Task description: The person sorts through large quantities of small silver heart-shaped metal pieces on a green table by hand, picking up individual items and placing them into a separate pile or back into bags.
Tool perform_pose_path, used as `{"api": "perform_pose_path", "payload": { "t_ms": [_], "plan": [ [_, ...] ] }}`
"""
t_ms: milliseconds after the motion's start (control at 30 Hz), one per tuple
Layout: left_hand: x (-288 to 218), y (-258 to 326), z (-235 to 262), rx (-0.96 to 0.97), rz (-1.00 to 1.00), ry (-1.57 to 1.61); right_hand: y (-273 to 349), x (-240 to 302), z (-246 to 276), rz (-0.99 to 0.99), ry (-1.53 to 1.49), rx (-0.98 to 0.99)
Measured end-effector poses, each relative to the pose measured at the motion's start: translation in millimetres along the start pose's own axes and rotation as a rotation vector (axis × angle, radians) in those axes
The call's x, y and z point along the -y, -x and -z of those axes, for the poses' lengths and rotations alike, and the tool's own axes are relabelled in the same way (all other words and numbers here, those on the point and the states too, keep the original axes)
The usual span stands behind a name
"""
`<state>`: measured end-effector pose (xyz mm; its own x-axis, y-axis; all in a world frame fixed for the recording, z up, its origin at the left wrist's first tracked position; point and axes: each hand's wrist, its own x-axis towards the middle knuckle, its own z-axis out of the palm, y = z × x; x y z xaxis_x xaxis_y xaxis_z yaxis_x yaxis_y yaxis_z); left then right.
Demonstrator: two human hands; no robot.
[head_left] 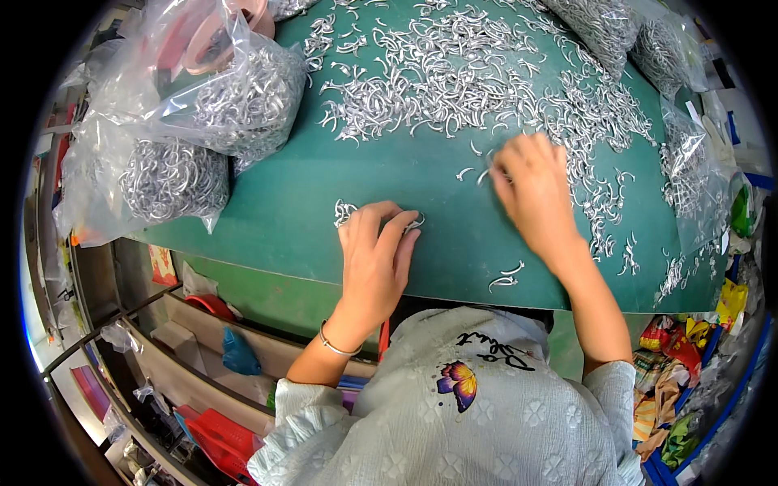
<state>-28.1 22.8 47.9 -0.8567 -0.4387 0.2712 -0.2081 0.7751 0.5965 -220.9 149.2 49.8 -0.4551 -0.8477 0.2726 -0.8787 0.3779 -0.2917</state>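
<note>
Many small, curved, silver metal pieces (454,89) lie spread over the green tabletop (300,235). My left hand (369,251) rests on the table near its front edge, fingers curled over a small cluster of the pieces (344,212); some show between thumb and forefinger. Farther right, my right hand (531,190) is slightly blurred at the near edge of the large spread. Its fingers are bent inward, and what they hold is hidden. Beside its thumb lie a few loose pieces (464,173). A few more pieces (506,279) sit near the front edge, between my forearms.
Clear plastic bags full of the same silver pieces (174,178) stand at the left, with a pink ring-shaped object (219,36) above them. More filled bags (600,32) line the right side. Below left are shelves with a red basket (219,441); colourful packaging (673,348) lies lower right.
</note>
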Motion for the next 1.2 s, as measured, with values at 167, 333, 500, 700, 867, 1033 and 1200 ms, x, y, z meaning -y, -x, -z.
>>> {"api": "perform_pose_path", "payload": {
  "t_ms": [167, 333, 500, 700, 867, 1033, 1200],
  "plan": [
    [-9, -1, -10, 0.037, -0.027, 0.046, 23, 39, -10, 0.203, -0.15, 0.152],
    [-19, -1, -18, 0.152, -0.12, -0.016, -3, -1, 4, -0.047, -0.235, -0.001],
    [-2, 0, -20, 0.071, -0.126, -0.03, -3, -27, -1, 0.066, -0.126, 0.032],
    [-2, 2, -13, 0.089, -0.084, -0.094, 43, -70, 40, 0.085, -0.034, 0.147],
    [-17, -4, -13, 0.109, -0.102, -0.039, 52, -56, 46, -0.109, -0.155, 0.013],
    [-36, -20, -32, 0.16, -0.127, 0.046, 54, -40, 35, -0.026, -0.1, 0.056],
    [-35, -42, -50, 0.125, -0.114, -0.076, 50, -41, 32, -0.124, -0.245, -0.07]
  ]
}}
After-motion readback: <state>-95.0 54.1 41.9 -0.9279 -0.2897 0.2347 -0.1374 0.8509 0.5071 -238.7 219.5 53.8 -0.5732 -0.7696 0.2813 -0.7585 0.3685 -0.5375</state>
